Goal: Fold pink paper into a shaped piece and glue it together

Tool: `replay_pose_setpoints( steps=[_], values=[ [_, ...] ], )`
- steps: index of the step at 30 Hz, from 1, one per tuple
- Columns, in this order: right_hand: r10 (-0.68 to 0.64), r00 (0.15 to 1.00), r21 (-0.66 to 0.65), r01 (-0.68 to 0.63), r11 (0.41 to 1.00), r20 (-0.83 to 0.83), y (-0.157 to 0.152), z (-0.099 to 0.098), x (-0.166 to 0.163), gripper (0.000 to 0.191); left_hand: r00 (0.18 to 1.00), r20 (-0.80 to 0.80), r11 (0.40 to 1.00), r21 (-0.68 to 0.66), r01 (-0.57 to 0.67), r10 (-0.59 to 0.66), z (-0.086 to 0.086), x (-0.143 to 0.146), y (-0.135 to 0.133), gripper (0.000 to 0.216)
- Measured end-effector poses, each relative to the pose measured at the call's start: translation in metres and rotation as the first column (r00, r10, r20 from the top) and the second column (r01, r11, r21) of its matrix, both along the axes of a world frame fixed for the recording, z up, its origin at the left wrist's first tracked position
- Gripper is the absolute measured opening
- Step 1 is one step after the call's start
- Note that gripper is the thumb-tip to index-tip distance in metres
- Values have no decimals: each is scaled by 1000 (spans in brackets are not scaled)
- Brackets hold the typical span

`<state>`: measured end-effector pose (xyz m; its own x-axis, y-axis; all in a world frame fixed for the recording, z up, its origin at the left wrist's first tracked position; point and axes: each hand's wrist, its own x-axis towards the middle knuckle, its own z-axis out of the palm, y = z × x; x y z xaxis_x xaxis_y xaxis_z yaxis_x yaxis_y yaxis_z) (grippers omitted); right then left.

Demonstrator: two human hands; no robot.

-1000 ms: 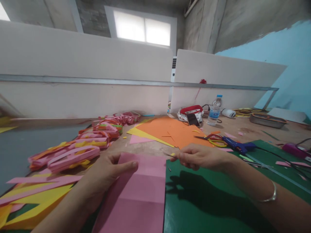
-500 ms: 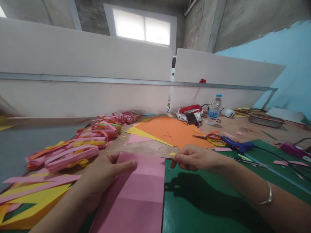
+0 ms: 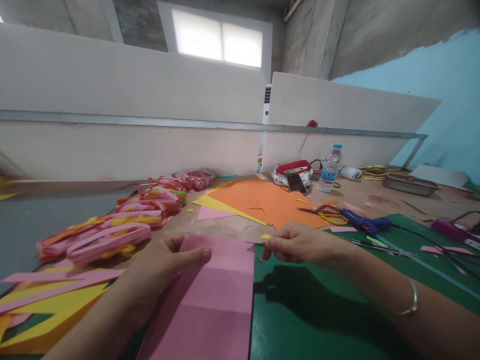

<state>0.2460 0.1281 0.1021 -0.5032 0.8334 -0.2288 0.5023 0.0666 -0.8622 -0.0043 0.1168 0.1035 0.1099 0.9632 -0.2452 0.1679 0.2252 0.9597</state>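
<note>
A pink sheet of paper [image 3: 219, 295] with crosswise creases lies in front of me, over a green cutting mat [image 3: 292, 330]. My left hand [image 3: 174, 262] grips its upper left edge, thumb on top and fingers underneath. At the sheet's upper right corner is my right hand [image 3: 290, 243], closed around a slim tool with a dark pointed tip [image 3: 255, 244]. The tip meets the paper's edge; the rest of the tool is hidden in my fingers, so its exact kind does not show.
Orange sheets [image 3: 247, 195] lie beyond the mat. Bundled paper strips [image 3: 108, 235] and yellow paper [image 3: 56, 305] fill the left side. To the right are yellow-handled scissors [image 3: 332, 216], a blue glue gun [image 3: 362, 221], a water bottle [image 3: 329, 170] and a phone [image 3: 296, 183].
Almost nothing differs. Both hands keep their hold on the paper and the pointed tool; the view has shifted very slightly.
</note>
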Motion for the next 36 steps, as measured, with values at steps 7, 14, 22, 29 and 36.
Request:
replay_pose_setpoints(
  steps=[7, 14, 22, 29, 36],
  values=[
    [3, 1000, 2, -3, 1000, 18, 0, 2, -1, 37, 1000, 0, 1000, -5, 9, -9, -1, -1, 0, 28],
    [3, 1000, -6, -3, 1000, 25, 2, 1, -1, 35, 1000, 26, 1000, -15, -3, 3, 1, 1, -1, 27],
    [-5, 1000, 24, 5, 1000, 6, 0, 2, -2, 32, 999, 32, 999, -44, -24, 25, -2, -1, 0, 29],
    [-1, 999, 57, -2, 998, 53, 0, 4, -2, 24, 999, 34, 1000, -21, -10, 10, -4, -2, 2, 29],
    [5, 999, 55, -7, 998, 35, 0, 5, -3, 22, 999, 47, 999, -35, -13, 14, -3, -1, 0, 22]
  ],
)
